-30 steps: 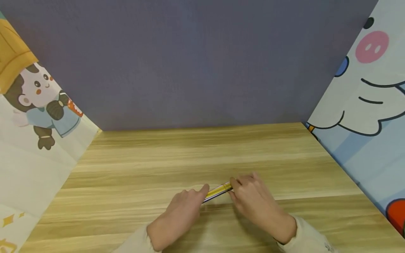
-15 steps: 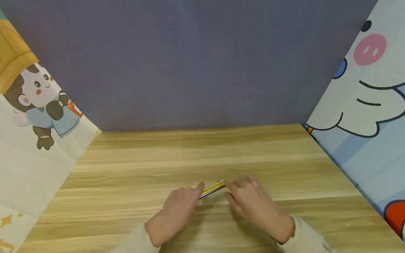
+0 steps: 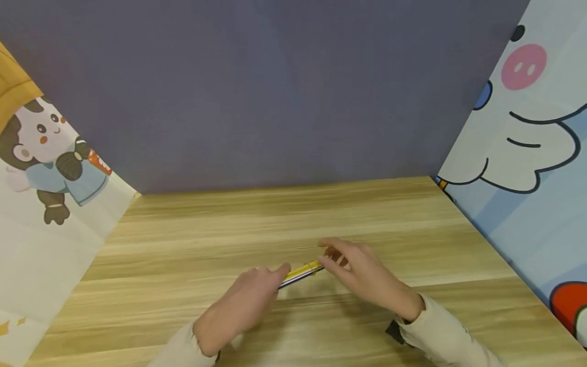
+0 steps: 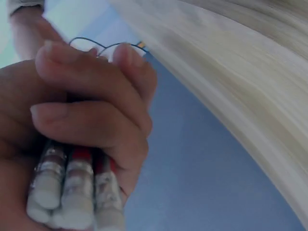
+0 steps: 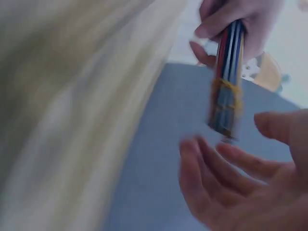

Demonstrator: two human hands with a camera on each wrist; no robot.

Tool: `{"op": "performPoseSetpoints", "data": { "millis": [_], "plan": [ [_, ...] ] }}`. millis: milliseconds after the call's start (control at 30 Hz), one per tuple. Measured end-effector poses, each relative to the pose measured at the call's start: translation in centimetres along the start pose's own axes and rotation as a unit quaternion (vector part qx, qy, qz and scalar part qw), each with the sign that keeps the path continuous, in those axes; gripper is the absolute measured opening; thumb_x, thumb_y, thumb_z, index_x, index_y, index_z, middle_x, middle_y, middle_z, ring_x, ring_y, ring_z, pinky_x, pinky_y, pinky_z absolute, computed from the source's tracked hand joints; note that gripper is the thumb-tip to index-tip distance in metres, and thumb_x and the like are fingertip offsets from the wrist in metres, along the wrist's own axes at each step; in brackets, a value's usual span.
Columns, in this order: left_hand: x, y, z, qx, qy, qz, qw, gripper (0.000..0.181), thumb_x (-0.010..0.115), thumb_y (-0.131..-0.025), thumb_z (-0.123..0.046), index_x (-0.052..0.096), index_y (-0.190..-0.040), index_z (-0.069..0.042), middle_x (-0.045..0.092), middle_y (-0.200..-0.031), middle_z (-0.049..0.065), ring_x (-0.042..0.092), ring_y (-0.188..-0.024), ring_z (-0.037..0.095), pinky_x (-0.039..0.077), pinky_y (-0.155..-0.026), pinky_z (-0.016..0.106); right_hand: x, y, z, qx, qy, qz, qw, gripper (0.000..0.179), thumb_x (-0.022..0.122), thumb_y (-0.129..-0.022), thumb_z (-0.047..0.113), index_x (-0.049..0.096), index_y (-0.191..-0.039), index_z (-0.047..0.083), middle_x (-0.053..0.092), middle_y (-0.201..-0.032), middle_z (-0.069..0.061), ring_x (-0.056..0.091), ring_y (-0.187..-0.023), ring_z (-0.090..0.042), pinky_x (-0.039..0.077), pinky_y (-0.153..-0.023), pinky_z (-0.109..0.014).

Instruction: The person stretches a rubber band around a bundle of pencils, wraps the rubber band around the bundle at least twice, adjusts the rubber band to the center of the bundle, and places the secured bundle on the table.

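A bundle of pencils [image 3: 299,275], yellow and dark-striped, slants up to the right above the table in the head view. My left hand [image 3: 243,305] grips its lower end with curled fingers. White erasers [image 4: 78,211] on metal ferrules poke out of that fist in the left wrist view. A yellow rubber band [image 5: 227,87] loops round the bundle near its other end. There my right hand [image 3: 367,272] holds nothing, its fingers spread and loosely bent around the tip. In the right wrist view a gap shows between thumb and fingers, beside the pencil ends.
The wood-grain table [image 3: 220,229] lies below both hands. A grey-purple panel [image 3: 275,92] rises at its back. Cartoon-printed walls flank it on the left [image 3: 55,244] and on the right [image 3: 527,219].
My right hand has come off the banded end of the pencils, and its fingers have opened. The bundle and my left hand have shifted a little to the left in the head view.
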State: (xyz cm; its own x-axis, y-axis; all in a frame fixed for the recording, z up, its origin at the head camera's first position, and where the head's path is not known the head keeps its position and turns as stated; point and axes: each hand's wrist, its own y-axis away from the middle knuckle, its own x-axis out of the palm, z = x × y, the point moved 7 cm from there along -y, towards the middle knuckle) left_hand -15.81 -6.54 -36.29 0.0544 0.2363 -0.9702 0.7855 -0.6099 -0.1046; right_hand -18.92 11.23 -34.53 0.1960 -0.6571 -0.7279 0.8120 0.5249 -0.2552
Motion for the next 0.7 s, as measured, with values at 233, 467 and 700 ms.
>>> {"op": "performPoseSetpoints", "data": {
  "millis": [233, 467, 700],
  "plan": [
    [-1.6, -0.5, 0.5, 0.013, 0.115, 0.001, 0.9933, 0.023, 0.075, -0.091, -0.018, 0.06, -0.108, -0.014, 0.051, -0.064, -0.01, 0.041, -0.049, 0.001, 0.037, -0.041, 0.016, 0.5, -0.5, -2.3, 0.071, -0.286, 0.081, 0.952, 0.027, 0.057, -0.103, 0.023, 0.065, -0.117, 0.002, 0.071, -0.091, -0.018, 0.069, -0.076, -0.028, 0.061, -0.068, -0.047],
    [-3.3, -0.9, 3.8, -0.009, 0.482, 0.047, 0.8747, 0.031, 0.07, -0.095, -0.02, 0.062, -0.125, -0.016, 0.073, -0.089, 0.007, 0.072, -0.072, 0.027, 0.058, -0.048, 0.042, -2.0, -0.5, -2.1, 0.079, -0.355, -0.017, 0.9315, 0.031, 0.061, -0.101, 0.014, 0.059, -0.126, -0.003, 0.071, -0.099, -0.019, 0.07, -0.082, -0.021, 0.062, -0.071, -0.038],
    [-4.5, -1.5, 6.1, 0.005, 0.726, -0.083, 0.6823, 0.02, 0.049, -0.105, -0.008, 0.064, -0.118, -0.002, 0.07, -0.118, 0.016, 0.067, -0.111, 0.033, 0.063, -0.074, 0.042, -3.0, -0.3, -1.6, 0.074, -0.366, -0.075, 0.9247, 0.033, 0.064, -0.098, 0.01, 0.055, -0.124, -0.008, 0.072, -0.101, -0.019, 0.071, -0.087, -0.025, 0.061, -0.081, -0.041]
  ]
}}
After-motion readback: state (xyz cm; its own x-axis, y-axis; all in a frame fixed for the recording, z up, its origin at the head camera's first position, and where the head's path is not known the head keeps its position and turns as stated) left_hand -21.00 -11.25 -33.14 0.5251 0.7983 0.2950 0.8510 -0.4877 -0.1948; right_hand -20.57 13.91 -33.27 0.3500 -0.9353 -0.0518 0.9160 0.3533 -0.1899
